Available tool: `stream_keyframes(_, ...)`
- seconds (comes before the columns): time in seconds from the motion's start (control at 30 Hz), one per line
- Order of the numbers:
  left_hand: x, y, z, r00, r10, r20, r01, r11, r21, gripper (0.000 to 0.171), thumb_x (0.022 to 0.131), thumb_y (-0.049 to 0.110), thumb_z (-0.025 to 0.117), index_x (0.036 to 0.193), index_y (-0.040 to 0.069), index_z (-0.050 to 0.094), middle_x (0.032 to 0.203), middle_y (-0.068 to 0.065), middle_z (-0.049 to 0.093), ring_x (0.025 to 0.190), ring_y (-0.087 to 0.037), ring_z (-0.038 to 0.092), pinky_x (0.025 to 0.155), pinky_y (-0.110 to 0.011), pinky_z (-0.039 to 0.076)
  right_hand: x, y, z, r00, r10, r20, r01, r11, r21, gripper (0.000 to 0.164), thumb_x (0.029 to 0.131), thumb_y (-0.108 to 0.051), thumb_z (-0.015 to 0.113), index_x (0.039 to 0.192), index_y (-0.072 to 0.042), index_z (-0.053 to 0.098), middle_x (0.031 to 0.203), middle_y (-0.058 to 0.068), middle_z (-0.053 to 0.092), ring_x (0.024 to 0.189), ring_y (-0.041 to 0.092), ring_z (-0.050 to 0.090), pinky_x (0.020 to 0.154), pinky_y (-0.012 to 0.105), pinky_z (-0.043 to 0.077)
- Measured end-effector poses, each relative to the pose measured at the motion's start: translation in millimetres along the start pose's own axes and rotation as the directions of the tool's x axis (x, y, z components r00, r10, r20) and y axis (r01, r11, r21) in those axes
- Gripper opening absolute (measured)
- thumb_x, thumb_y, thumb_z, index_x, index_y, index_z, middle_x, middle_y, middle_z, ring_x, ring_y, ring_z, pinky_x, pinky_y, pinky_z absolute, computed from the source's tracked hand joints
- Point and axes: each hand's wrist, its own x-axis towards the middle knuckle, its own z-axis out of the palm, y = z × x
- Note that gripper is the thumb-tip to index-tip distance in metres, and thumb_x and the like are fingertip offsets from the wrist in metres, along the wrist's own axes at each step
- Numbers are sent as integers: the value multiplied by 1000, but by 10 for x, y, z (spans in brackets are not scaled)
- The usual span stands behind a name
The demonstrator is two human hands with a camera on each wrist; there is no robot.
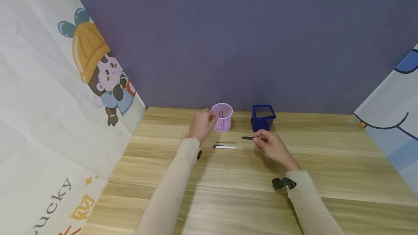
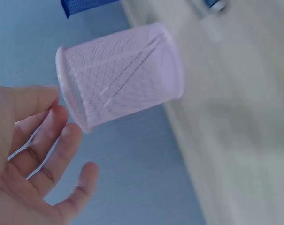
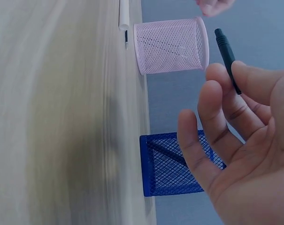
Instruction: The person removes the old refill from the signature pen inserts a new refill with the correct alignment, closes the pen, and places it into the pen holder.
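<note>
My left hand (image 1: 203, 123) is at the rim of a pink mesh pen cup (image 1: 222, 128), its fingers loosely bent and fingertips right at the rim. Two thin dark pen refills (image 2: 132, 70) lean inside this cup. My right hand (image 1: 270, 146) pinches a slim black pen-shaped piece (image 3: 225, 51) with a ridged end between thumb and fingers, in front of a blue mesh cup (image 1: 261, 124). Inside the blue cup lies a dark slender piece (image 3: 167, 153). On the table in front of the pink cup are a white pen barrel (image 1: 226, 147) with a black end and a thin black refill (image 1: 225, 143).
Both cups stand near the back edge of a wood-grain table (image 1: 235, 198), close to a dark blue-grey wall panel (image 1: 235, 39). A printed white curtain (image 1: 39, 93) hangs along the left side, another (image 1: 388, 119) at the right.
</note>
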Motion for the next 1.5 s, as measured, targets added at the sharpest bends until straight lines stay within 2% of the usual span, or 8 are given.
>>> stream_keyframes(0.13, 221, 36, -53, 999, 52, 11, -53, 996, 77, 8, 91, 16, 75, 95, 11, 79, 87, -3, 71, 81, -20, 66, 73, -36, 56, 4, -19, -8, 1000, -3, -5, 3, 1000, 16, 19, 103, -17, 61, 110, 0, 66, 78, 9, 67, 71, 24, 63, 62, 26, 51)
stream_keyframes(0.33, 485, 84, -71, 987, 54, 151, -85, 975, 205, 12, 93, 18, 72, 101, 15, 80, 102, -3, 75, 100, -24, 69, 91, -42, 57, -22, -24, -20, 1000, -1, -11, 1, 1000, -1, 16, 103, -16, 61, 108, -2, 67, 80, 10, 68, 76, 33, 65, 64, 26, 52)
stream_keyframes(0.57, 688, 140, -13, 956, 87, 280, -188, 915, 358, 15, 91, 7, 69, 94, 16, 80, 99, -3, 78, 93, -21, 71, 90, -42, 57, -65, 31, -34, 1000, -3, -25, 3, 1000, -10, 15, 103, -16, 62, 105, -2, 67, 82, 17, 69, 75, 33, 65, 63, 24, 50)
stream_keyframes(0.7, 766, 168, 47, 933, 113, 341, -264, 858, 440, 11, 88, 6, 70, 91, 14, 77, 99, -5, 78, 92, -22, 71, 89, -42, 57, -79, 44, -31, 999, 4, -38, -5, 1000, -10, 13, 102, -15, 63, 104, -3, 67, 81, 15, 70, 74, 32, 65, 61, 24, 49)
stream_keyframes(0.8, 809, 178, 97, 920, 106, 377, -290, 832, 472, 11, 86, 7, 73, 93, 14, 77, 102, -6, 78, 94, -24, 71, 89, -42, 56, -87, 35, -28, 999, 10, -37, -9, 1000, 4, 12, 102, -15, 63, 103, -4, 67, 82, 16, 70, 75, 32, 65, 61, 24, 49)
stream_keyframes(1.27, 880, 214, 211, 878, 17, 478, -312, 777, 546, 25, 87, 15, 79, 112, 18, 76, 113, -4, 77, 99, -22, 71, 98, -41, 54, -83, 28, -40, 999, 26, -31, -26, 1000, -1, 13, 103, -16, 62, 105, -4, 67, 82, 14, 69, 74, 32, 64, 60, 24, 48)
stream_keyframes(1.4, 907, 225, 242, 878, 2, 479, -317, 753, 577, 23, 91, 19, 75, 114, 21, 75, 115, -1, 76, 99, -22, 72, 98, -41, 53, -78, 18, -47, 999, 26, -32, -26, 1000, -3, 15, 103, -16, 62, 106, -2, 66, 81, 13, 69, 74, 32, 64, 59, 25, 48)
stream_keyframes(1.5, 934, 240, 246, 877, -7, 480, -312, 751, 581, 21, 94, 20, 70, 115, 21, 75, 117, -1, 76, 101, -22, 72, 99, -42, 52, -72, 15, -45, 999, 33, -31, -33, 999, 3, 16, 103, -15, 62, 106, 0, 66, 81, 15, 69, 75, 34, 64, 59, 25, 49)
